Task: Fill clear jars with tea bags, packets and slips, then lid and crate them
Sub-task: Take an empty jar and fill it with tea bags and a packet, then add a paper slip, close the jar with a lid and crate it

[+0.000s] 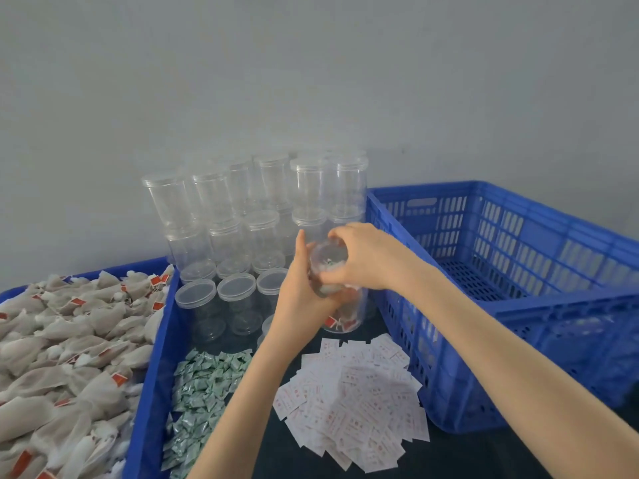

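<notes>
The filled jar (340, 305) sits on the dark table (466, 454) at the middle of the view, just beside the empty blue crate (501, 257) at its 3 o'clock, with the stack of empty jars (242, 216) at its 11 o'clock. It stands roughly upright, long axis vertical, mouth pointing up and leaning a little toward the viewer. The left hand (301, 292) wraps its curled fingers around the jar's body from the 9 o'clock side. The right hand (366, 254) comes over from 3 o'clock, fingers curled around the clear lid (326, 257) at the mouth; whether the lid is seated I cannot tell.

My guess is the lid is being fitted. If it goes on crooked, it could jam or pop off later in the crate. A tea bag tag or string caught at the rim would stop it closing. Pressing hard on a tilted jar could make it slip and knock the empty jars at 9 o'clock, or scatter the paper slips (352, 395) lying at 6 o'clock
</notes>
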A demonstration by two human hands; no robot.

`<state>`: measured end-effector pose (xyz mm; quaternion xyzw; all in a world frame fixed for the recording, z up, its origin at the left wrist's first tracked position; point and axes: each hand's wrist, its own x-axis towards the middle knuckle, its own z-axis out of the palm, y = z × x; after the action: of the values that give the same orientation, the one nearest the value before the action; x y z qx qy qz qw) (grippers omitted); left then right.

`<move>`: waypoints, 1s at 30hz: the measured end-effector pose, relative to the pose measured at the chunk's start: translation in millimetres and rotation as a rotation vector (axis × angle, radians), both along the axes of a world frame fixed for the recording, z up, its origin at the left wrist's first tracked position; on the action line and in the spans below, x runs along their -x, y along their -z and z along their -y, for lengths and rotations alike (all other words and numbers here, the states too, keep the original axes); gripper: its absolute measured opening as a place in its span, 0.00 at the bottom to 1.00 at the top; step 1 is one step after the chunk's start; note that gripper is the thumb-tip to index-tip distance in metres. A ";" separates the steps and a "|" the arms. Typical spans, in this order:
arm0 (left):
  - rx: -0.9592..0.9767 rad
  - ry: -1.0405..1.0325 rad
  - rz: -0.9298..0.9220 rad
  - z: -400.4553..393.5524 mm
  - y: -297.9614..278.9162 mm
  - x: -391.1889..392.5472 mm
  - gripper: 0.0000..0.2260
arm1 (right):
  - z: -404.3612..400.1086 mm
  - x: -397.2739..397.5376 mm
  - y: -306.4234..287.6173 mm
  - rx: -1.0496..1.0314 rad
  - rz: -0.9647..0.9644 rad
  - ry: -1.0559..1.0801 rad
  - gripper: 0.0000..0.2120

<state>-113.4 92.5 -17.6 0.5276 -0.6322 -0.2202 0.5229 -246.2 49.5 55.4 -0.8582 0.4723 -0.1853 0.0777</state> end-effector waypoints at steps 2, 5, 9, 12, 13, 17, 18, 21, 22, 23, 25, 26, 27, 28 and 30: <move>0.058 -0.002 -0.021 -0.1 -6.3 0.4 0.46 | 3.7 6.2 -17.4 0.033 0.044 0.019 0.38; 0.102 -0.041 0.004 2.4 -11.4 -0.6 0.41 | 10.0 21.6 -45.6 0.119 0.130 0.066 0.36; 0.070 -0.077 0.012 8.0 -8.6 0.2 0.26 | 21.2 49.7 -79.3 0.273 0.218 0.172 0.33; 0.037 -0.044 0.012 11.8 -3.0 2.8 0.16 | 32.6 76.2 -96.8 0.333 0.294 0.275 0.31; 0.038 -0.034 0.019 12.6 -1.8 4.3 0.15 | 37.2 85.6 -100.5 0.340 0.308 0.314 0.31; 0.033 -0.011 0.044 16.5 2.8 10.4 0.14 | 57.7 122.3 -99.7 0.358 0.260 0.482 0.32; 0.033 -0.005 0.040 17.9 4.6 11.5 0.14 | 63.1 130.9 -95.3 0.352 0.236 0.516 0.32; 0.033 0.004 0.036 21.6 9.7 14.8 0.13 | 81.4 153.7 -73.5 0.296 0.132 0.594 0.31; 0.032 0.005 0.033 22.7 11.1 16.1 0.13 | 87.6 160.1 -64.4 0.262 0.093 0.610 0.32; 0.028 0.005 0.031 23.8 12.2 17.1 0.13 | 93.0 166.2 -54.9 0.223 0.051 0.619 0.32; 0.020 0.009 0.021 26.2 14.3 18.5 0.13 | 102.2 176.3 -34.3 0.140 -0.054 0.615 0.32; 0.019 0.014 0.018 27.1 15.5 18.7 0.13 | 106.1 180.1 -24.0 0.101 -0.122 0.608 0.33; 0.020 0.019 0.019 27.7 16.5 18.5 0.13 | 109.5 183.5 -13.6 0.068 -0.195 0.601 0.32; 0.022 0.022 0.021 28.3 17.5 18.1 0.13 | 112.5 186.6 -3.5 0.042 -0.267 0.598 0.31; 0.026 0.028 0.022 29.4 19.6 16.6 0.14 | 117.3 192.5 14.4 -0.024 -0.378 0.598 0.28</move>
<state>-130.0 63.1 -37.1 0.5141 -0.6483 -0.2133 0.5196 -438.7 -67.7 41.0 -0.7001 0.7109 -0.0323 -0.0589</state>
